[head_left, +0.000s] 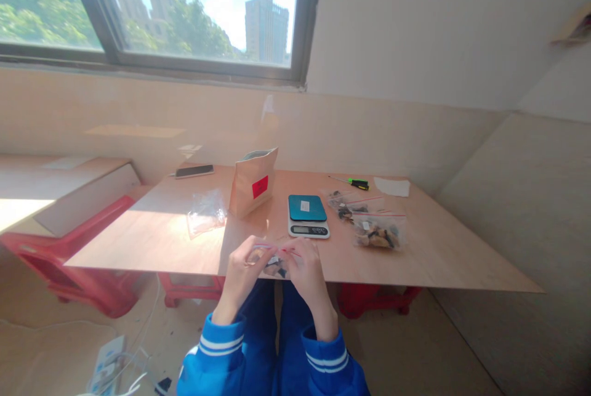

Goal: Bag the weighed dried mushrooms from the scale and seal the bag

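My left hand (241,274) and my right hand (308,274) are raised together at the table's near edge, both pinching the top of a small clear zip bag (272,263) with brown and dark pieces inside. The bag hangs between my fingers, its red-striped seal held between both thumbs. Beyond my hands a teal digital scale (308,215) sits on the wooden tabletop (438,248). A brown paper pouch (253,181) with a red label stands upright to the left of the scale.
Filled zip bags (379,231) lie right of the scale, empty clear bags (205,215) to its left. A phone (194,170), a green screwdriver (357,183) and a white paper (392,186) lie along the far edge. Red stools (92,273) support the board.
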A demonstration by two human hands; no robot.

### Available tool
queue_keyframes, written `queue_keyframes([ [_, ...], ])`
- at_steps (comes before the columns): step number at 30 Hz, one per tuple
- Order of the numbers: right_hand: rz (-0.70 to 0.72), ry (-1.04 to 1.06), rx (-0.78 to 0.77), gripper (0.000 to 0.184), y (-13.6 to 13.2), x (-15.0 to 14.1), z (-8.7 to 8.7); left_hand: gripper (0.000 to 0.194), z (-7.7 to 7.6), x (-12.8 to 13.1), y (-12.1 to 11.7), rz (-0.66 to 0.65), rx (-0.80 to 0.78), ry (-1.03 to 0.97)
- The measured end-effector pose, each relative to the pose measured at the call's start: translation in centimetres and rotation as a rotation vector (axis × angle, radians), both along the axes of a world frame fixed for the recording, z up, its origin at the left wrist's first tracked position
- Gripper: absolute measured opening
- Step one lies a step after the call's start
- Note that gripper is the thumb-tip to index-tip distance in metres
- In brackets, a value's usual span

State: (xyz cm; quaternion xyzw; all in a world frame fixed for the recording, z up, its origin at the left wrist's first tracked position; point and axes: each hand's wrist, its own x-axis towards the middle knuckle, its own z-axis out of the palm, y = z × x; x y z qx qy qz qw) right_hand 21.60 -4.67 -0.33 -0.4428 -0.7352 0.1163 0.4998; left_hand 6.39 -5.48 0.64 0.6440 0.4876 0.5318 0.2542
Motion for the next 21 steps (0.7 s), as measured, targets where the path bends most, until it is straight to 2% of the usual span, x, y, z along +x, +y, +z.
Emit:
queue_keyframes([
  [3, -0.079, 0.024, 0.084, 0.023, 0.3, -0.1, -0.7, 0.015, -0.2, 0.3, 0.0, 0.017, 0.050, 0.063],
  [7, -0.109, 0.084, 0.076, 0.024, 0.2, -0.2, -0.8, 0.013, -0.1, 0.6, -0.1, 0.015, 0.075, 0.080],
  [12, -0.012, 0.094, -0.053, 0.009, 0.4, 0.5, -0.6, 0.020, 0.0, 0.0, -0.3, 0.058, -0.058, -0.084],
  [15, 0.004, 0.060, -0.062, 0.013, 0.7, 1.3, -0.9, 0.022, -0.2, -0.6, -0.3, 0.092, -0.125, -0.189],
  [21, -0.039, 0.062, -0.035, 0.024, 0.5, 1.8, -1.1, 0.027, -0.5, -1.4, -0.3, -0.010, -0.131, -0.191],
])
